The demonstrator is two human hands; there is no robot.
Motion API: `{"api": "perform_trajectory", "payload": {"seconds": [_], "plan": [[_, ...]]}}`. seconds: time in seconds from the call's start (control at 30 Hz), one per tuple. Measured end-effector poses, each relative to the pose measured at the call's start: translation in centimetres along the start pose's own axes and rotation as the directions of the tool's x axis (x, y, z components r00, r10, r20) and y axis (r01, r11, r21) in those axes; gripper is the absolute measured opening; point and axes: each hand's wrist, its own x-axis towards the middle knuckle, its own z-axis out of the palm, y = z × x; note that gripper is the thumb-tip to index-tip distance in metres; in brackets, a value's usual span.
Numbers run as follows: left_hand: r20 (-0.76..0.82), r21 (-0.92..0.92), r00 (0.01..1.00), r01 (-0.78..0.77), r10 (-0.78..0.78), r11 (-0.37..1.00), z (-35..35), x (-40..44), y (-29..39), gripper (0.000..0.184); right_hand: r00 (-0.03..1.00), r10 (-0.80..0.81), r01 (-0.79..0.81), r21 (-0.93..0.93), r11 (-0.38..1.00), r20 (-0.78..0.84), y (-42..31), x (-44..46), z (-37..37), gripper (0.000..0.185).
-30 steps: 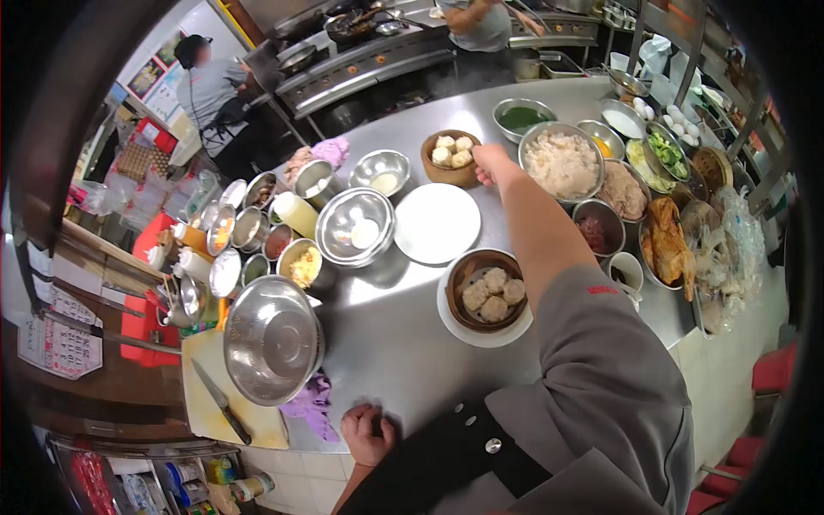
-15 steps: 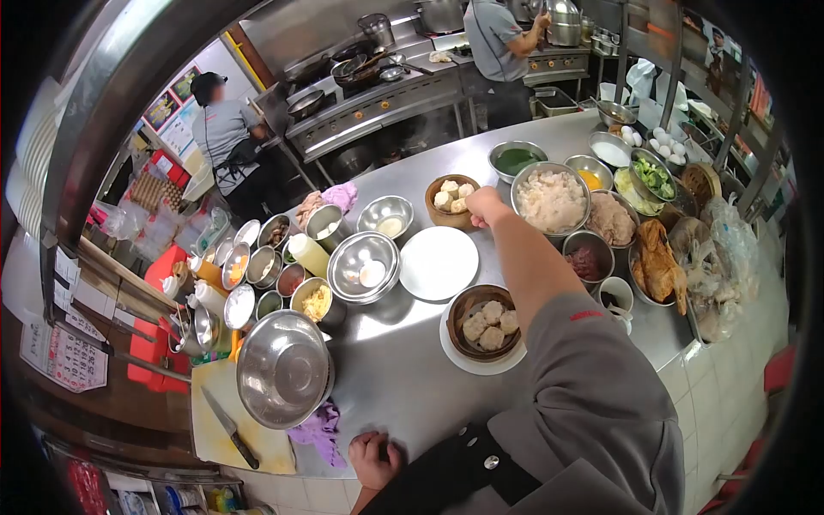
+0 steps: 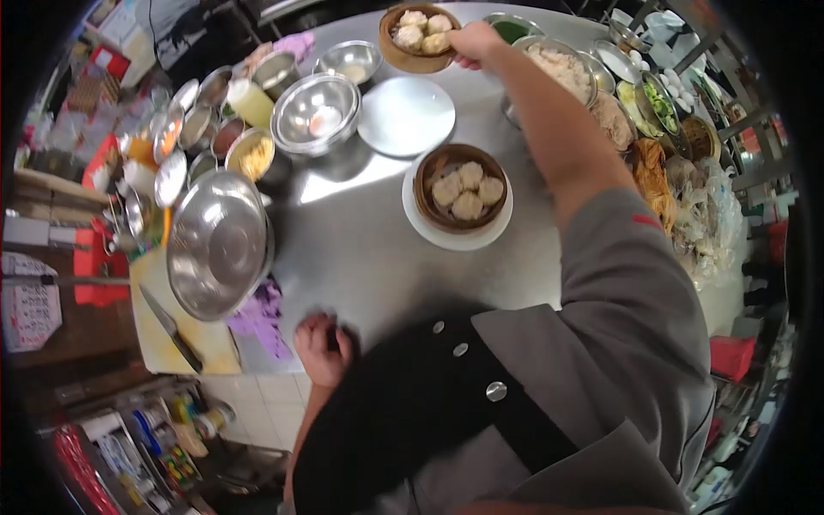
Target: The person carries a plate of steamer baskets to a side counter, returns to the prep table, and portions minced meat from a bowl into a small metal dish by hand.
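At the far side of the steel table, my right hand (image 3: 475, 45) grips the right rim of a small bamboo steamer (image 3: 402, 60) holding several pale dumplings (image 3: 410, 37). Whether its base touches the table I cannot tell. Nearer to me, a second bamboo steamer (image 3: 424, 206) with several dumplings (image 3: 468, 206) sits on a white plate (image 3: 414, 225). Between the two steamers lies a bare white plate (image 3: 406, 118). My left hand (image 3: 323, 350) rests at the table's near edge with fingers curled and nothing visible in them, right of a purple cloth (image 3: 260, 322).
Left of me are a large steel bowl (image 3: 219, 245) and a knife (image 3: 172, 330) on a cutting board (image 3: 219, 348). Nested steel bowls (image 3: 316, 112) stand beyond. On the right are a bowl of pale minced filling (image 3: 558, 73), a cooked bird (image 3: 654, 176) and plastic bags (image 3: 712, 227).
My view has tipped downward, so the table sits higher in it. My right hand is now plainly on the far steamer's rim, and that steamer looks larger. My left hand stays at the edge.
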Motion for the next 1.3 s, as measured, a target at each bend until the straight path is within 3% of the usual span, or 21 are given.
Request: {"api": "perform_trajectory", "payload": {"seconds": [0.1,0.2,0.3,0.57,0.83,0.93,1.03,1.17,1.27,1.3], "plan": [[-0.036,-0.034,0.999,-0.001,0.0,0.999,0.1,0.1,0.0,0.024,0.973,-0.102,0.101,0.013,0.995,0.208,1.1,-3.2,-2.0,0.031],[-0.043,-0.052,0.999,0.005,-0.008,0.999,-0.3,0.4,0.3,0.022,0.946,-0.157,0.186,-0.077,0.98,0.283,1.5,-9.2,-3.9,0.031],[-0.056,-0.053,0.998,-0.001,-0.002,0.999,-0.5,0.4,0.3,0.021,0.924,-0.101,0.165,-0.147,0.975,0.369,2.4,-14.0,-5.3,0.03],[-0.1,-0.051,0.995,0.008,-0.014,0.999,-0.7,-0.2,0.5,0.02,0.909,0.067,0.028,-0.222,0.975,0.411,6.0,-22.5,-4.6,0.028],[-0.1,-0.046,0.995,0.016,-0.021,0.999,-0.7,-0.4,0.7,0.019,0.905,0.083,-0.033,-0.126,0.992,0.418,7.1,-23.8,-4.8,0.028],[-0.093,-0.028,0.996,0.011,-0.014,1.0,-0.6,-0.6,0.8,0.018,0.881,0.01,-0.032,0.039,0.999,0.474,8.4,-22.3,-5.7,0.032],[-0.114,-0.004,0.993,-0.005,0.004,1.0,-0.5,-0.3,1.2,0.017,0.894,-0.045,0.028,0.043,0.999,0.445,9.3,-21.6,-5.3,0.037],[-0.034,0.076,0.997,0.071,-0.068,0.995,-0.1,0.1,0.8,0.017,0.87,-0.058,0.141,-0.133,0.981,0.49,9.8,-21.1,-6.5,0.043],[0.019,-0.206,0.97,0.239,-0.241,0.949,0.9,4.3,4.1,0.023,0.88,-0.105,0.171,-0.103,0.98,0.463,10.9,-21.0,-6.8,0.048],[0.086,-0.32,0.953,0.302,-0.29,0.898,0.8,6.3,6.6,0.029,0.896,-0.147,0.139,0.05,0.989,0.419,11.3,-21.2,-6.4,0.049]]}}
